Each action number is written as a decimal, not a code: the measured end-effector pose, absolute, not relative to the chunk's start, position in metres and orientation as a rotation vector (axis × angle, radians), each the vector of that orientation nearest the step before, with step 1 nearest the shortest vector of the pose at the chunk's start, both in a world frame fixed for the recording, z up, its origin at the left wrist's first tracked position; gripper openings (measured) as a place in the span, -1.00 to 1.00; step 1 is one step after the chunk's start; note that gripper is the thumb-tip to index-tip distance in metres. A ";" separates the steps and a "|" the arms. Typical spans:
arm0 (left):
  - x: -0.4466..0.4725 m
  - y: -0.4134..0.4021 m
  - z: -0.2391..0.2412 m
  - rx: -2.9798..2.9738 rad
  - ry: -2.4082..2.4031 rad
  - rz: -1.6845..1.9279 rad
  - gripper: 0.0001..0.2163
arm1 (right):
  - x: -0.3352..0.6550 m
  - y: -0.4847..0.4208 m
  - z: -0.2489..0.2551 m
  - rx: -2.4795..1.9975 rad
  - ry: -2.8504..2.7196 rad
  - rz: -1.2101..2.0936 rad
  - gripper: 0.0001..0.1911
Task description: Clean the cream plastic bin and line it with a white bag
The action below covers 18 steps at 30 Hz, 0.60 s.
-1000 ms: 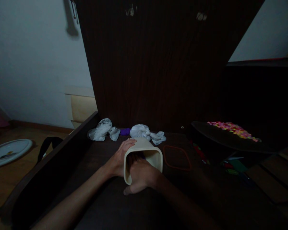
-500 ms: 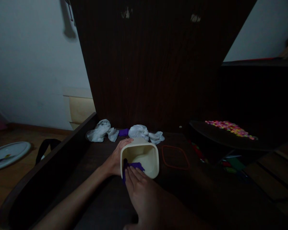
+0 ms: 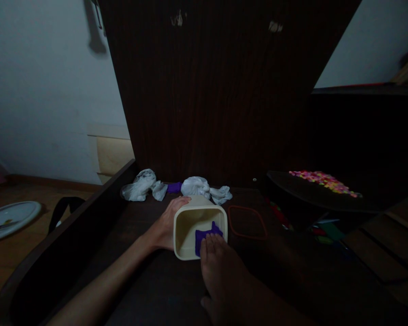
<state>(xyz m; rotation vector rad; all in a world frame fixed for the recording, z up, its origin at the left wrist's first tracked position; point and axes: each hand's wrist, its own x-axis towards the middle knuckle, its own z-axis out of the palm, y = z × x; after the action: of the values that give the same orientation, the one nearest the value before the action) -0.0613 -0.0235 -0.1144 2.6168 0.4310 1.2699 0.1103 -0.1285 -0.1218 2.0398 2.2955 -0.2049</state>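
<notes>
A cream plastic container (image 3: 187,226) lies tipped on the dark table, its square mouth facing me. My left hand (image 3: 166,224) wraps round its left side and holds it. My right hand (image 3: 221,267) presses a purple cloth (image 3: 204,234) against the container's near right inner rim, fingers flat on the cloth. An orange rubber seal ring (image 3: 247,222) lies on the table just right of the container.
Crumpled white cloths (image 3: 141,185) and a purple piece (image 3: 175,187) lie at the table's back by a dark wood panel. A dark tray with colourful bits (image 3: 323,179) sits at right. A white plate (image 3: 10,215) lies on the floor at left.
My right hand has come out of the container's inside and slid the purple cloth from the left rim across to the right side of the mouth. The left hand kept its hold.
</notes>
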 end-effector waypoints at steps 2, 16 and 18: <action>-0.061 -0.024 -0.114 2.611 0.427 1.267 0.09 | 0.112 -0.122 -0.110 1.934 2.319 -0.227 -0.45; -0.059 -0.028 -0.115 2.621 0.420 1.290 0.03 | 0.106 -0.082 -0.056 1.357 2.379 -0.339 0.41; -0.059 -0.028 -0.116 2.609 0.420 1.303 0.03 | 0.107 -0.080 -0.052 1.368 2.400 -0.392 0.34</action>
<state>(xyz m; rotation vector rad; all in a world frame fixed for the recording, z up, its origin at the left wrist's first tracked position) -0.0588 -0.0277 -0.1157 2.6087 0.4203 1.3027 0.1071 -0.0801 -0.0520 1.3680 2.4002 -0.3922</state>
